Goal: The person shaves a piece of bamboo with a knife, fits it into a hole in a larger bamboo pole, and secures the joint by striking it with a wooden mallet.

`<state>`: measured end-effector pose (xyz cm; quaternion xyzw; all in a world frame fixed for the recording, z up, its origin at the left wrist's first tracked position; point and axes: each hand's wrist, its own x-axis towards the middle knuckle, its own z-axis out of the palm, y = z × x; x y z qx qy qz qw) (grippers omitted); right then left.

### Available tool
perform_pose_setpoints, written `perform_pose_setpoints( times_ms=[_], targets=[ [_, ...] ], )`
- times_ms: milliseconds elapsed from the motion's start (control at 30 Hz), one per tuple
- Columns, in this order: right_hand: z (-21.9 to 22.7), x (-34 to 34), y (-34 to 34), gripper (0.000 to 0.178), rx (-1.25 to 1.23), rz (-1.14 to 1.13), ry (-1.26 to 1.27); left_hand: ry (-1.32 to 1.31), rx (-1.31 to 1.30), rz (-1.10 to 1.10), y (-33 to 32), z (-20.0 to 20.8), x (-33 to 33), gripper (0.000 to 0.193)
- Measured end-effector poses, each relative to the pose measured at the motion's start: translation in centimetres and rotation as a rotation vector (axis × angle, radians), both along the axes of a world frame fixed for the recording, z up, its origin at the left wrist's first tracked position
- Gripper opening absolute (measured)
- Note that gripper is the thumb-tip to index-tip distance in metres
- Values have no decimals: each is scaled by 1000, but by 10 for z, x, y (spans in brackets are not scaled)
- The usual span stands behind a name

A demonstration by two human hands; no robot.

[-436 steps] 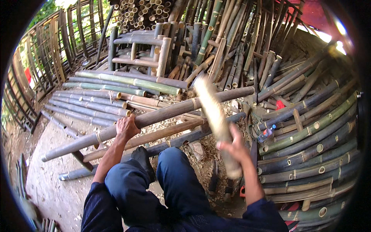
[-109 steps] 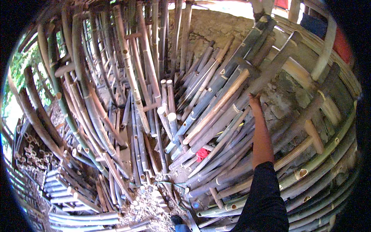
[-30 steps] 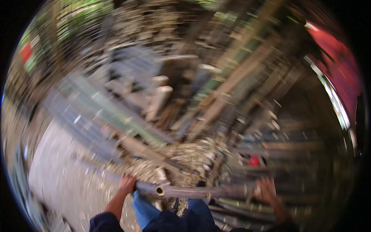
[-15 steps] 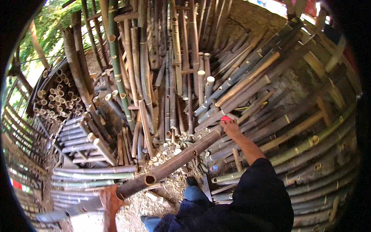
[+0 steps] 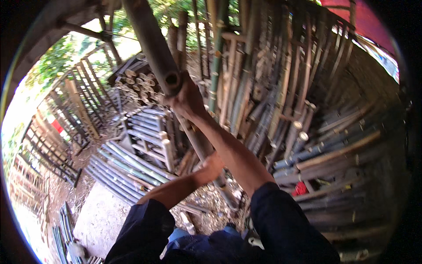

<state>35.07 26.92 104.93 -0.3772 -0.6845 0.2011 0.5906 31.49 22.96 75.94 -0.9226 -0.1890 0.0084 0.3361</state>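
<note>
My right hand is closed around a long bamboo pole, gripping it just below a cut, hollow end that faces me. My left hand is lower on the pole line, fingers wrapped against the shaft where it runs down toward the ground; the far side of that grip is hidden, so I cannot tell whether it closes fully. The pole stands steeply tilted, its upper part rising to the top edge of the view and its lower part ending in the litter on the dirt ground near my knees.

Surroundings: a dense wall of upright bamboo poles stands directly behind the held pole. To the right, stacked poles lie sloping, cut ends showing, with a small red object lodged among them. To the left, a bundle of green-grey poles lies flat on the ground, just beside a low bamboo frame. Farther left stands a slatted bamboo fence.

Pole condition: dark brown-grey, dry, smooth, with visible node rings and a round open bore at the cut end.
</note>
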Motion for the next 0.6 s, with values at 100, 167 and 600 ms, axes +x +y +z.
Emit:
perform_pose_setpoints(
  times_ms=[100,167,600],
  targets=[
    [-13,88,0,74,-48,-184,24,45,-213,-77,-41,59,66,42],
    [-25,154,-8,82,254,-436,-35,-43,-390,-255,-86,106,96,48],
    [-53,527,-235,85,160,-1350,94,-802,-1259,1088,-171,-192,-272,38]
  ],
)
